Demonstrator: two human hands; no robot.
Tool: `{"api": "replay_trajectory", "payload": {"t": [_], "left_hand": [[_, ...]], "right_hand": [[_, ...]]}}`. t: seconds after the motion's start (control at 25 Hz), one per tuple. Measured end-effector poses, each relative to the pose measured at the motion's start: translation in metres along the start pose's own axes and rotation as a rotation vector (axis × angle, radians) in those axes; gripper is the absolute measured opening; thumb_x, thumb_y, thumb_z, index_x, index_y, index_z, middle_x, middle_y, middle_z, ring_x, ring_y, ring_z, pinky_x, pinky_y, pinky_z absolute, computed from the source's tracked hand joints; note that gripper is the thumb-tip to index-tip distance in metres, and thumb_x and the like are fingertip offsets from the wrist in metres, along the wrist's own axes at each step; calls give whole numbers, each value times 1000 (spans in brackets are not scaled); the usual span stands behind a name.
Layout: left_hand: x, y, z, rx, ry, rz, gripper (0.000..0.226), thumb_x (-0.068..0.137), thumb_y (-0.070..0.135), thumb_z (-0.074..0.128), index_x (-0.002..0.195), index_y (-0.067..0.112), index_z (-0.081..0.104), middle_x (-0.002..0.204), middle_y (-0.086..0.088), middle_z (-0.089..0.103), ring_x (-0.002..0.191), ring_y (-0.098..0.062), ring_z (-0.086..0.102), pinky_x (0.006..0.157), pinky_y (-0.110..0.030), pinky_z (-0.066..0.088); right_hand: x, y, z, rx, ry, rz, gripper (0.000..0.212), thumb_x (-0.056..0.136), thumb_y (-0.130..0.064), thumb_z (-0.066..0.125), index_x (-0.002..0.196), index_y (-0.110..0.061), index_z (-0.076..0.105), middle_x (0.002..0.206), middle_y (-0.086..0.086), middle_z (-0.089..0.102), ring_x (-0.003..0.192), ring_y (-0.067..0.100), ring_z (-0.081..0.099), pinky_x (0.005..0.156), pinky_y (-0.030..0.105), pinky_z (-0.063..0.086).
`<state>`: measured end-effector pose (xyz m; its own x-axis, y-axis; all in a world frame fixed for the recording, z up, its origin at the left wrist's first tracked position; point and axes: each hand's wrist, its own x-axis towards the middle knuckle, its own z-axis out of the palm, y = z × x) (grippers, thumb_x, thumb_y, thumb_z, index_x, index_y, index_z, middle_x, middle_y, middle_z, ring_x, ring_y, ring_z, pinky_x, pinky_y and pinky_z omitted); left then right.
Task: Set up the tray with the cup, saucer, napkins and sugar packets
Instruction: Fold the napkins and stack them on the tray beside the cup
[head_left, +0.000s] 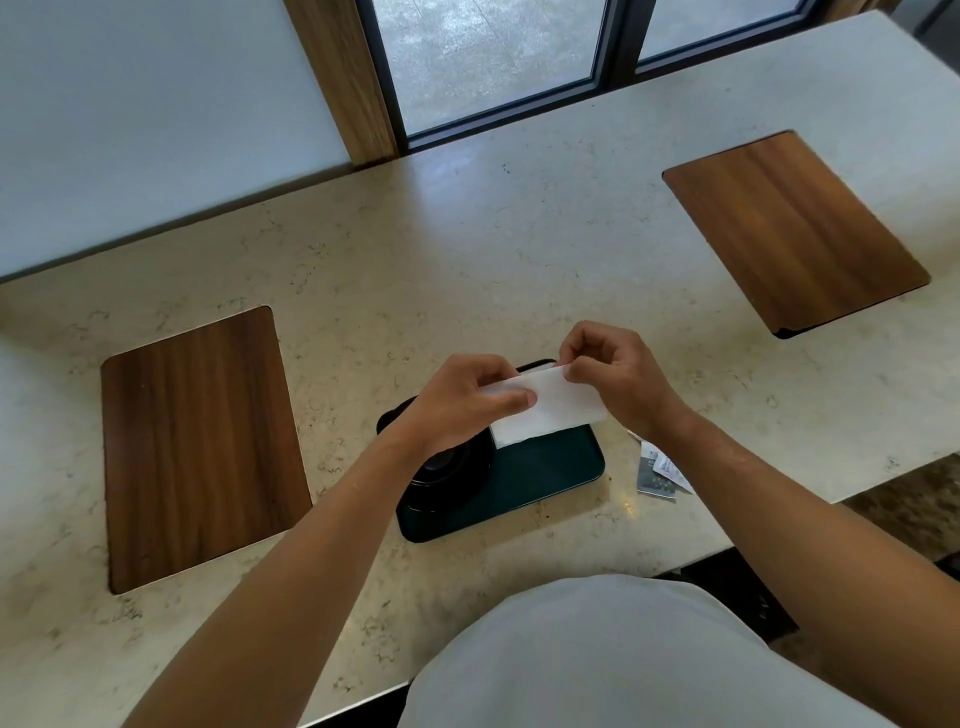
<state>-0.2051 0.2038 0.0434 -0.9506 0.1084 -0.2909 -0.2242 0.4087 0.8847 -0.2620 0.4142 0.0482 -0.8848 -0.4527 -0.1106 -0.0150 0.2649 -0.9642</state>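
A: Hand status?
B: Left hand (462, 400) and right hand (613, 374) each pinch one end of a white napkin (550, 402), held above the tray (550, 467).
A: Other items?
B: Cup (447, 462) on saucer (467, 483), tray's left part. Sugar packets (660, 473) lie on the counter (467, 249), just right of the tray.
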Motion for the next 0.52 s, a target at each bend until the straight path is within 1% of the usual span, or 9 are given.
{"api": "replay_trajectory", "payload": {"t": [0.08,0.16,0.24,0.28,0.4,0.52], "left_hand": [[0,-3,2,-57,48,-50,15,88,28,79,86,14,74,76,0,70,64,-8,60,60,-21,46],[2,-7,4,-101,76,-110,16,88,28,80,86,13,74,78,-4,72,63,-9,63,59,-21,48],[6,-11,6,-131,117,-184,15,87,29,80,84,16,74,81,-6,75,65,-10,67,60,-21,51],[9,-13,7,-148,139,-224,14,87,30,80,83,17,74,81,-4,76,66,-10,69,61,-22,54],[22,-19,10,-180,215,-300,12,87,26,79,84,16,74,84,-2,77,70,-13,73,61,-26,58],[36,-23,12,-282,240,-344,11,88,18,79,86,10,72,84,-4,76,70,-13,74,53,-27,58]], "right_hand": [[0,5,3,159,47,91,7,79,-19,57,80,-17,64,75,-8,64,68,8,59,53,17,45],[1,13,8,240,80,193,12,83,-25,61,90,-19,69,83,-6,68,75,12,64,57,22,49],[2,22,14,229,76,290,15,90,-31,66,101,-22,71,92,-5,73,84,17,69,65,28,56],[3,27,16,215,68,327,14,93,-29,68,104,-22,72,94,-4,75,86,18,71,70,29,59],[6,42,20,222,101,443,10,95,-20,68,105,-20,71,97,-2,76,90,19,73,79,36,63],[14,54,16,178,176,501,10,95,-18,67,104,-18,70,100,0,75,93,20,72,80,40,63]]}}
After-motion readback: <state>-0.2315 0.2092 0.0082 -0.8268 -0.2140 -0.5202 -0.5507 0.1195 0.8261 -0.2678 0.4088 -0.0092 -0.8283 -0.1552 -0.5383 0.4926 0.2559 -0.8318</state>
